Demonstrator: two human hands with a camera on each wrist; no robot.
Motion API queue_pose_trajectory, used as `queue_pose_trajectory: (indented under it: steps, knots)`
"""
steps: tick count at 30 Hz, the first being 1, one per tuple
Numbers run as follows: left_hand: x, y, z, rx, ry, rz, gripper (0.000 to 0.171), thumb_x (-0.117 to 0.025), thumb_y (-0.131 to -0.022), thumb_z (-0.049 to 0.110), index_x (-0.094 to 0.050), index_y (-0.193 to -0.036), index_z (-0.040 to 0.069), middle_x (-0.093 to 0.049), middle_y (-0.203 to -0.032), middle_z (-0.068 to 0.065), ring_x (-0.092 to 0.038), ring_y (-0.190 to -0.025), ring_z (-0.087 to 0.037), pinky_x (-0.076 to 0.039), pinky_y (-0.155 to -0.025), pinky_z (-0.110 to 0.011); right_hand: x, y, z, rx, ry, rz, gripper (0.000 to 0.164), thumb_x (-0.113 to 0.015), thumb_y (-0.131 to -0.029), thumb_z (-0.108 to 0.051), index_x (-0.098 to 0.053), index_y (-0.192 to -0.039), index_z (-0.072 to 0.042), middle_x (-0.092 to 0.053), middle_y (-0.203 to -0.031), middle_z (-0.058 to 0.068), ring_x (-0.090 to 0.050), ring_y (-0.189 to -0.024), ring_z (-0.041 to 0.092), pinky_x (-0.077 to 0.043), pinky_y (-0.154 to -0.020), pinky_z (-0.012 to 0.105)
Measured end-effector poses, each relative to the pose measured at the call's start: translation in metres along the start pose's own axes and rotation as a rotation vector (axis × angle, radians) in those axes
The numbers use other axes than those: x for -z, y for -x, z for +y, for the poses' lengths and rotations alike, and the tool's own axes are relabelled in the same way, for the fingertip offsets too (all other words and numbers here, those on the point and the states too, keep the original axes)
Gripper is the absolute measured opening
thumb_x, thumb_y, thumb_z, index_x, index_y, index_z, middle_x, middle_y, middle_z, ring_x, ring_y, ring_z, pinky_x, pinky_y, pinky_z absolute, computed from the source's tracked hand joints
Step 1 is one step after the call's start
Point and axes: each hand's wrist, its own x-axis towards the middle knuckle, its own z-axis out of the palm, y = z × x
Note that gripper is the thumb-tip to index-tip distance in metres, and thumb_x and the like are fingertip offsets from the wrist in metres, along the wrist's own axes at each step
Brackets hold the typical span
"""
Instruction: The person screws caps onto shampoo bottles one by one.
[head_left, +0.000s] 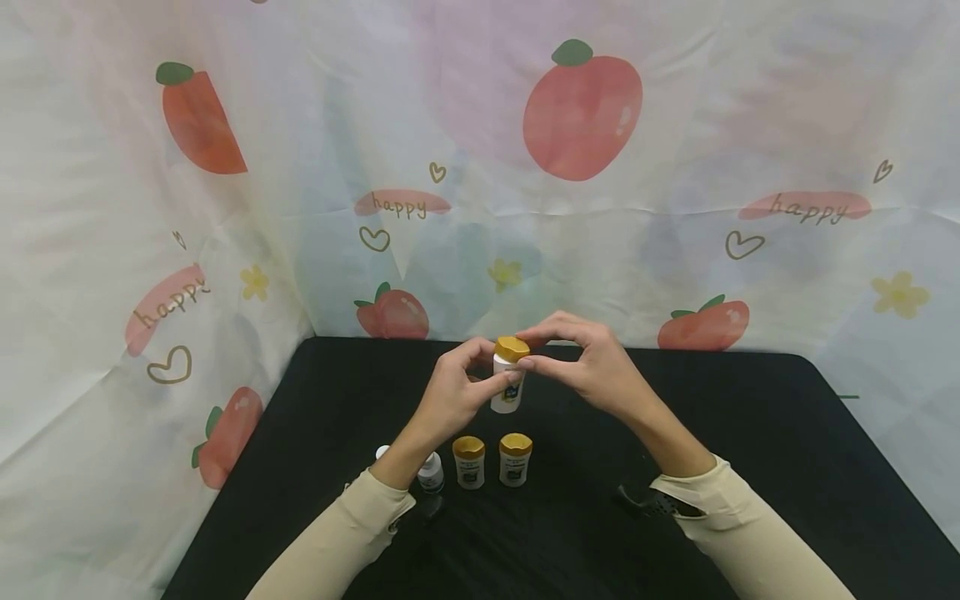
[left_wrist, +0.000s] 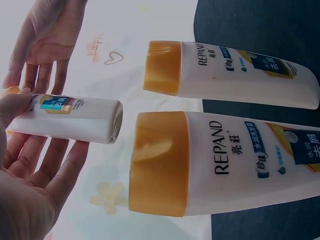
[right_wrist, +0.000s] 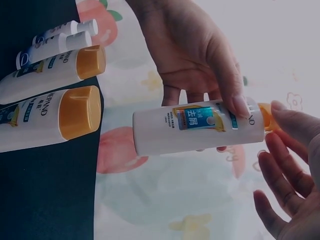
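A white shampoo bottle with a gold cap is held upright above the black table. My left hand grips its body, thumb across the front label and fingers behind. With thumb and fingertips, my right hand pinches the gold cap from the other side. In the right wrist view the held bottle shows a blue and gold label. Below the hands, two more gold-capped shampoo bottles stand side by side on the table.
Left of the gold-capped pair stand two smaller white bottles with white caps, partly hidden by my left forearm in the head view. The black table meets a fruit-printed cloth at its back and left.
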Motion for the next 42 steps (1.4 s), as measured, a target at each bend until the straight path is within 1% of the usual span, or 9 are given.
queue_pose_trajectory:
  steps: [6,12,16,22,24,28,34,39,42]
  knots:
    - [0.003,0.003,0.017,0.028,0.01,-0.006,0.022,-0.073,-0.086,0.014,-0.063,-0.105,0.009,-0.062,-0.102,-0.005,-0.063,-0.095,-0.018,-0.054,-0.08,-0.043,-0.003,0.001,0.024,-0.019,-0.011,0.002,0.03,-0.075,-0.083,-0.016,-0.069,-0.112,-0.022,-0.065,-0.105,-0.008,-0.061,-0.1,0.008,-0.048,-0.091,0.027]
    - [0.005,0.005,0.03,0.023,0.02,-0.023,0.022,-0.071,-0.087,0.013,-0.063,-0.107,0.007,-0.063,-0.102,-0.007,-0.063,-0.095,-0.02,-0.055,-0.076,-0.028,-0.003,0.0,0.03,-0.05,-0.022,0.011,0.03,-0.076,-0.082,-0.022,-0.068,-0.11,-0.026,-0.064,-0.102,-0.01,-0.061,-0.098,0.008,-0.049,-0.09,0.029]
    - [0.005,0.005,0.031,0.023,0.016,-0.032,0.022,-0.071,-0.087,0.013,-0.063,-0.107,0.006,-0.063,-0.1,-0.008,-0.063,-0.094,-0.02,-0.054,-0.073,-0.024,-0.004,-0.001,0.026,-0.058,-0.032,-0.011,0.034,-0.076,-0.081,-0.019,-0.067,-0.114,-0.023,-0.063,-0.105,-0.007,-0.061,-0.099,0.01,-0.05,-0.09,0.031]
    - [0.0,0.001,0.01,0.013,-0.004,-0.015,0.022,-0.073,-0.086,0.016,-0.064,-0.105,0.009,-0.064,-0.098,-0.005,-0.063,-0.092,-0.017,-0.055,-0.072,-0.027,-0.001,-0.005,-0.006,-0.11,-0.025,-0.05,0.037,-0.072,-0.084,-0.006,-0.065,-0.12,-0.005,-0.065,-0.114,0.005,-0.061,-0.106,0.021,-0.049,-0.093,0.038]
    - [-0.001,-0.001,0.002,0.006,-0.005,-0.007,0.023,-0.074,-0.085,0.02,-0.064,-0.104,0.012,-0.064,-0.099,-0.002,-0.063,-0.093,-0.014,-0.055,-0.072,-0.028,-0.001,-0.005,-0.007,-0.126,-0.017,-0.056,0.038,-0.072,-0.084,-0.006,-0.064,-0.122,-0.005,-0.065,-0.117,0.006,-0.061,-0.109,0.02,-0.048,-0.094,0.036]
    - [-0.001,0.0,0.0,-0.016,0.006,-0.01,0.023,-0.074,-0.085,0.024,-0.064,-0.104,0.016,-0.064,-0.098,0.001,-0.064,-0.092,-0.012,-0.056,-0.073,-0.027,-0.001,-0.005,-0.007,-0.105,-0.02,-0.063,0.042,-0.074,-0.082,-0.006,-0.063,-0.123,-0.004,-0.065,-0.117,0.007,-0.061,-0.109,0.018,-0.049,-0.093,0.034]
    - [-0.001,0.0,0.001,-0.04,0.02,-0.03,0.022,-0.071,-0.087,0.025,-0.064,-0.106,0.017,-0.065,-0.098,0.002,-0.064,-0.09,-0.009,-0.056,-0.073,-0.027,-0.005,-0.004,0.005,-0.075,-0.03,-0.053,0.043,-0.078,-0.079,-0.01,-0.065,-0.119,-0.01,-0.062,-0.112,0.001,-0.06,-0.108,0.015,-0.049,-0.093,0.033]
    - [-0.001,0.0,0.001,-0.052,0.02,-0.031,0.021,-0.071,-0.087,0.027,-0.064,-0.106,0.018,-0.064,-0.101,0.004,-0.064,-0.092,-0.009,-0.056,-0.073,-0.027,-0.008,-0.003,0.026,-0.078,-0.027,-0.041,0.038,-0.078,-0.079,-0.019,-0.065,-0.115,-0.022,-0.06,-0.109,-0.008,-0.059,-0.103,0.008,-0.048,-0.093,0.036]
    - [-0.001,0.0,0.0,-0.058,0.017,-0.029,0.022,-0.072,-0.087,0.028,-0.064,-0.105,0.019,-0.064,-0.102,0.004,-0.064,-0.092,-0.009,-0.056,-0.073,-0.027,-0.008,-0.002,0.031,-0.072,-0.015,-0.031,0.034,-0.076,-0.081,-0.023,-0.066,-0.113,-0.025,-0.061,-0.108,-0.009,-0.059,-0.102,0.007,-0.049,-0.092,0.036]
